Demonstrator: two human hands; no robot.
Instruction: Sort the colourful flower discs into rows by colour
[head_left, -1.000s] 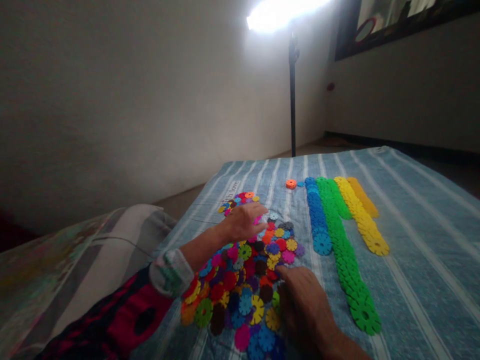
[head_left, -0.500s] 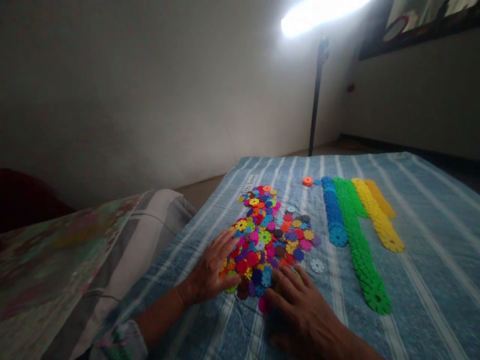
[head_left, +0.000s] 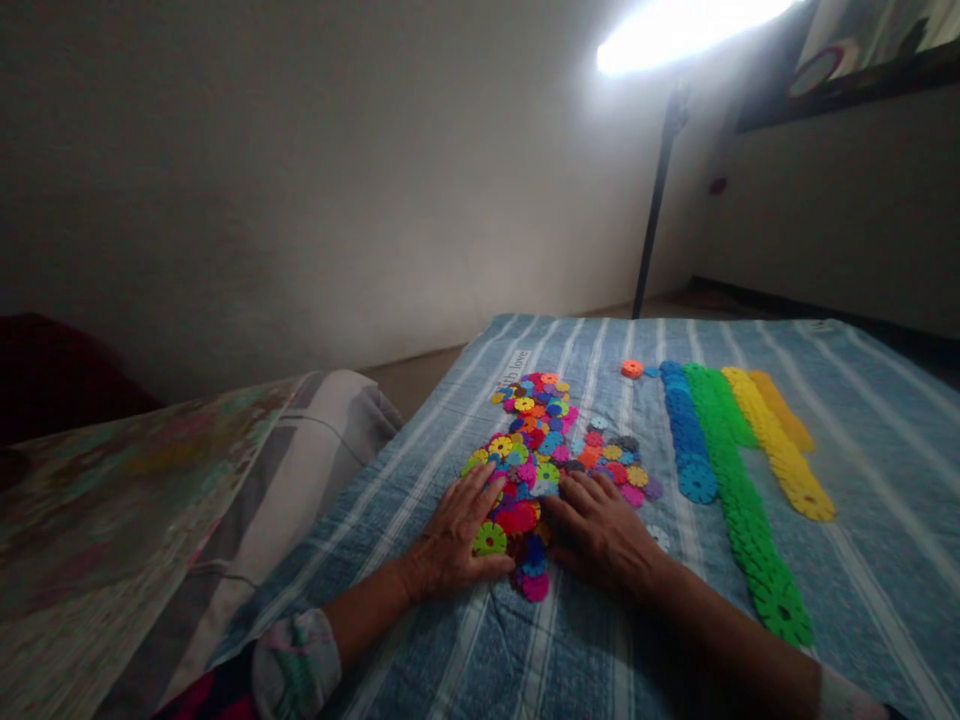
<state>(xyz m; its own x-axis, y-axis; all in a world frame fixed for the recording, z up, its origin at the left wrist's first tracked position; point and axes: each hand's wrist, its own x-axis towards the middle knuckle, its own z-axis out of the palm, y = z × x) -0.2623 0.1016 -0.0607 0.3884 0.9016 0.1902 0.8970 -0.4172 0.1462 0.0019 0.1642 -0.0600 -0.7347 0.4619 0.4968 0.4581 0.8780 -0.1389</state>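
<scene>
At the far left lay a patterned cushion [head_left: 150, 500], its edge against the striped cloth [head_left: 862, 480] that carried everything else. The left hand [head_left: 457, 535] rested palm down with fingers spread wide, holding nothing, its fingertips on the near left edge of the pile of discs [head_left: 540, 440]. That pile sat in the middle of the cloth, a loose heap of notched plastic rounds in many colours, too many and too overlapped to count. The right hand [head_left: 600, 530] lay just beside the left, also flat and spread, gripping nothing and covering the near right part of the heap.

The discs looked thin, stiff and very light. They would probably slide easily on the fabric and catch one another by their notches. A single one would best be pinched by its rim between thumb and fingertip.

One white disc [head_left: 660, 537] lay just beside the right hand, and one orange disc [head_left: 632, 369] sat apart at the far end. Further right ran one blue row [head_left: 686, 440], two green rows [head_left: 742, 500], one long and one short, one yellow row [head_left: 780, 450] and one amber row [head_left: 784, 410].
</scene>
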